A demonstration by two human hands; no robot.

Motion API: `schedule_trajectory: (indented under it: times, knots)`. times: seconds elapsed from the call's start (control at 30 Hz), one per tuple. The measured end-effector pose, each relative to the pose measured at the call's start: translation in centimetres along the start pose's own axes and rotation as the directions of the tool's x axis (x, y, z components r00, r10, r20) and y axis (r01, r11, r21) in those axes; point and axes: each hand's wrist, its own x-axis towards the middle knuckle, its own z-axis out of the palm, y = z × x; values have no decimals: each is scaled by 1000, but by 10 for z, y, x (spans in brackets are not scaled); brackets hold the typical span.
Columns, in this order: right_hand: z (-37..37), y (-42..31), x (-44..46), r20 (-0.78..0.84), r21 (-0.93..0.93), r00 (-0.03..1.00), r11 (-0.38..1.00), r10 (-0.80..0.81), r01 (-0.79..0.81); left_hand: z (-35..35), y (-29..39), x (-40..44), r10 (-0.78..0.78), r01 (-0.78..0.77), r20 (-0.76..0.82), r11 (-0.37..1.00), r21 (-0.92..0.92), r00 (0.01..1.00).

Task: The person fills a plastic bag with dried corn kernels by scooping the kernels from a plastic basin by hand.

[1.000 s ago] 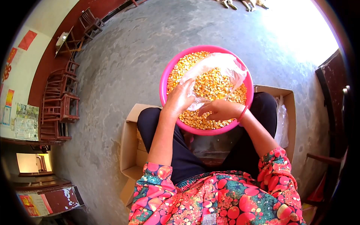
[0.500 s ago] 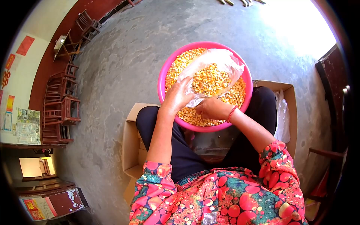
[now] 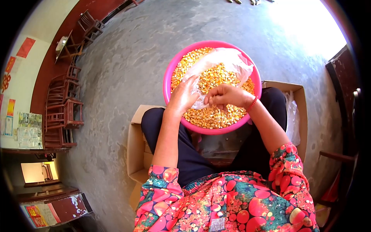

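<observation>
A pink basin [image 3: 167,83] full of yellow corn kernels [image 3: 210,118] rests at my knees. A clear plastic bag [image 3: 220,56] lies open on the kernels, with more kernels inside its mouth. My left hand [image 3: 182,96] grips the bag's left edge between thumb and fingers. My right hand [image 3: 228,96], with a red bracelet at the wrist, is over the near part of the bag, its fingers bent together close to the bag's near edge. What its fingertips hold, if anything, is too small to make out.
Cardboard boxes stand on both sides of my legs, the left one [image 3: 135,149] open and the right one [image 3: 301,104] holding clear plastic bags [image 3: 292,120]. Wooden chairs [image 3: 63,112] line the left wall. Dark wooden furniture [image 3: 344,89] is at the right.
My right hand dipped toward the kernels at the bag's near edge, then rose and moved up over the bag. My left hand keeps its hold on the bag.
</observation>
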Motion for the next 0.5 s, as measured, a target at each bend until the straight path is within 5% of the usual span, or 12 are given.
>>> schedule_trajectory:
  times: [0.33, 0.37, 0.4, 0.47, 0.5]
  knots:
    - [-14, 2, 37, -306, 64, 950, 994, -65, 89, -5, 7, -1, -49, 49, 8, 999, -18, 999]
    - [-14, 10, 42, -363, -395, 881, 906, -304, 150, -7, 8, -1, -85, 86, 42, 996, -24, 996]
    - [-9, 5, 42, -300, -771, 789, 623, -537, 131, -8, 8, -2, -86, 87, 35, 996, -26, 996]
    - [0, -4, 30, -341, -746, 766, 653, -546, 133, -8, 5, -2, -84, 86, 38, 996, -32, 996]
    - [2, -9, 24, -322, -678, 839, 725, -438, 118, -6, 1, -1, -74, 74, 30, 997, -30, 997]
